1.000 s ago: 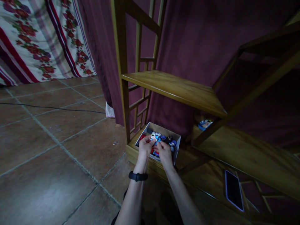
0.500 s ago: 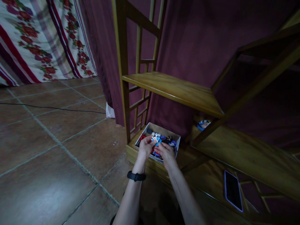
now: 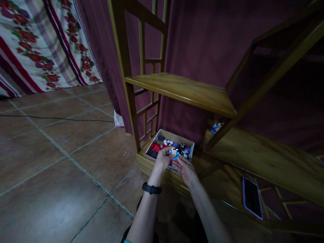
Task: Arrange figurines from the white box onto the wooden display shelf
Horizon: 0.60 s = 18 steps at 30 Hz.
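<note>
Over the front of a shallow cardboard box [image 3: 192, 148], both my hands are close together around a small blue-and-white figurine [image 3: 174, 152]. My left hand [image 3: 163, 158], with a black band on its wrist, pinches the figurine from the left. Against its lower right side rest the fingers of my right hand [image 3: 184, 168], bent around it. Several other small figurines lie in the box, among them a red one [image 3: 155, 147] at the left and a purple-haired one [image 3: 186, 150] at the right. My hands hide the front part of the box.
The box stands on the low ledge of a wooden shelf unit, under a bare-topped shelf board [image 3: 182, 91]. Another blue figurine [image 3: 216, 128] sits on a higher ledge to the right. A phone [image 3: 252, 197] lies farther right. A dark cable [image 3: 58, 118] crosses the tiled floor.
My hands have shifted a little to the right with the figurine, uncovering more of the red figurine on the left. The whole view has also shifted slightly.
</note>
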Available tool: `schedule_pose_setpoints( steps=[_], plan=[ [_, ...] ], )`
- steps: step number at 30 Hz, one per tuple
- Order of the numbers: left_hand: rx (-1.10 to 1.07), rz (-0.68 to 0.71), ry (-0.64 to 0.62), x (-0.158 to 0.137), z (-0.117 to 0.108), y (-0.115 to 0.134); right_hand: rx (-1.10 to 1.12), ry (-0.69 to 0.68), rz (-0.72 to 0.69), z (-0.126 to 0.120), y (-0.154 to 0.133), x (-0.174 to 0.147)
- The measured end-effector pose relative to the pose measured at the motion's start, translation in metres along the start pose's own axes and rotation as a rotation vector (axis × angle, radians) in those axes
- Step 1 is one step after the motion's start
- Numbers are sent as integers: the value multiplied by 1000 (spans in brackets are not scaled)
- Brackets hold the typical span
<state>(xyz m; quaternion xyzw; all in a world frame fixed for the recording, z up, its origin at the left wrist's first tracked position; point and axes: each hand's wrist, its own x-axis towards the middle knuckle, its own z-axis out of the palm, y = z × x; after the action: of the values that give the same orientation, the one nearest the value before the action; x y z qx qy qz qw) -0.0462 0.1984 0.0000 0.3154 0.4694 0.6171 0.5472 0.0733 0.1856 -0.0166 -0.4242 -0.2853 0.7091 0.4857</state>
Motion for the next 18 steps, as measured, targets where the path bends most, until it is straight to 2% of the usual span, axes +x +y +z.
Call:
schedule_pose_setpoints(
  steps=[9, 15, 18],
  plan=[
    [143, 61, -91, -6, 18, -16, -340, 29, -205, -17, -11, -7],
    [169, 25, -87, -9, 31, -15, -511, 26, -235, -32, -23, 0],
    [127, 10, -29, -10, 38, -13, -493, 23, -258, -37, -27, -1]
  ],
)
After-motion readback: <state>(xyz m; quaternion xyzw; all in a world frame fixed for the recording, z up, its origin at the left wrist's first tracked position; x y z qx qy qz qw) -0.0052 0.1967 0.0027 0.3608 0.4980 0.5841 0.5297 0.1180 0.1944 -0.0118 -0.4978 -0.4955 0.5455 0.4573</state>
